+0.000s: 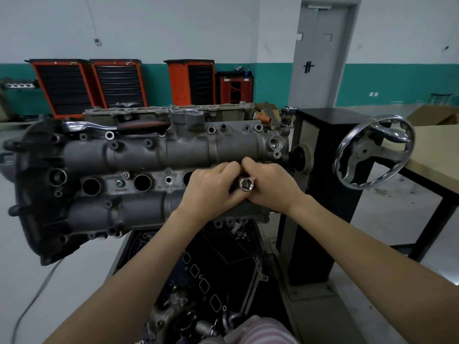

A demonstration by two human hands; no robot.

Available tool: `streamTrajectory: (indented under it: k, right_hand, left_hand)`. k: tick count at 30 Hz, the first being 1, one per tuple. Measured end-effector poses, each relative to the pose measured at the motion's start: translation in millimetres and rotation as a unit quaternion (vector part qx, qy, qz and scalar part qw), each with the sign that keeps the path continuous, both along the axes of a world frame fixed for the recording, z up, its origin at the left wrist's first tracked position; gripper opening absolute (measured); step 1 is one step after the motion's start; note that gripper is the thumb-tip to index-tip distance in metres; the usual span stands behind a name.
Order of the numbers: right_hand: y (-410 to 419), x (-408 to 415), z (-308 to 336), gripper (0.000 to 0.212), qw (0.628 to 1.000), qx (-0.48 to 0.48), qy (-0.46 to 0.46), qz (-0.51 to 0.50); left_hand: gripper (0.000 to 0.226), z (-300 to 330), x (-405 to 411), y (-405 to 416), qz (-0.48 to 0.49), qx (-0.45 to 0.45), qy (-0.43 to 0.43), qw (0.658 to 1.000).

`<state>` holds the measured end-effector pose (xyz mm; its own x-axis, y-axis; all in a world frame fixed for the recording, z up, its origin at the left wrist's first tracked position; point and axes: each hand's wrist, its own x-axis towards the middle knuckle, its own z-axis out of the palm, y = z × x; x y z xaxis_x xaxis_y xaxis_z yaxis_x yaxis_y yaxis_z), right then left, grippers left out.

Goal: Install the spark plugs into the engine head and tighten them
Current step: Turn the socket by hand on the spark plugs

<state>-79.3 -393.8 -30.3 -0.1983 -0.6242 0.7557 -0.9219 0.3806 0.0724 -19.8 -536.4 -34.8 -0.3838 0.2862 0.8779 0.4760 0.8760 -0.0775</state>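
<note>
While over engine head (149, 155), left hand (211, 192), right hand (270, 187) grip socket (246, 186) between them.

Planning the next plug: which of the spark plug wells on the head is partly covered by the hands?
The third well from the left, partly hidden behind the left hand. The two wells left of it are fully visible, dark and open.
</note>
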Motion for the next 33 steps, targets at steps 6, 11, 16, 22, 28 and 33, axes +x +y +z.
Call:
streamTrajectory:
  k: [6,11,16,22,28,33]
  right_hand:
    - [-2.1,-0.6,-0.6,0.026,1.0,0.021,-0.017,-0.013]
    - [0.8,0.7,1.3,0.017,1.0,0.028,-0.007,-0.002]
    - [-1.7,-3.5,-1.6,0.022,0.999,0.015,-0.029,-0.018]
    - [-1.5,-2.2,-1.5,0.03,1.0,0.02,-0.019,-0.01]
    - [-0.8,-2.0,-0.6,0.015,0.999,0.036,-0.005,-0.005]
    - [-1.7,-2.3,-2.1,0.015,1.0,0.022,-0.008,-0.012]
  left_hand:
    - [0.033,1.0,2.7,0.7,-0.033,0.007,-0.011,0.999]
    - [0.032,2.1,5.4,1.1,-0.048,0.015,-0.022,0.998]
    - [0.035,-0.8,-1.3,-0.9,-0.006,-0.01,0.007,1.0]
    - [0.03,0.6,2.8,0.0,-0.027,0.004,-0.006,1.0]
    - [0.03,1.3,3.0,0.4,-0.024,0.016,-0.019,0.999]
    - [0.037,-1.9,-1.8,-1.3,0.003,-0.014,0.003,1.0]
